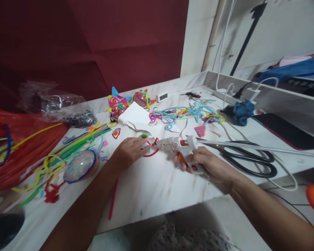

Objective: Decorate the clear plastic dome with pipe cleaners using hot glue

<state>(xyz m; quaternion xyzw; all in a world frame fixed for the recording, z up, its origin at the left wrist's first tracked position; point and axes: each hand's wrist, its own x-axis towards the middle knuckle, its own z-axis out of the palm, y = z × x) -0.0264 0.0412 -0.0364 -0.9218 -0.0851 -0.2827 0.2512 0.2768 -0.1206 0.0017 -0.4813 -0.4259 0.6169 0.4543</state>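
My right hand (202, 160) grips a white hot glue gun (189, 150), with a long clear glue stick (251, 144) running out of its back to the right. The gun's nozzle points left and meets the edge of a red pipe cleaner shape (154, 152) on the white table. From the left, my left hand (129, 150) holds that shape with its fingers close together, partly hiding it. By its fingertips sits a green oval piece with a red centre (144, 136). A pink pipe cleaner (113, 198) lies below my left wrist.
Black-handled scissors (251, 158) lie beside my right forearm, near a dark phone (290, 130). Pipe cleaners (89, 139) and a clear ball with blue trim (81, 165) are on the left. Decorated balls (117, 106), white paper (136, 116) and blue pipe cleaners (196, 109) stand behind.
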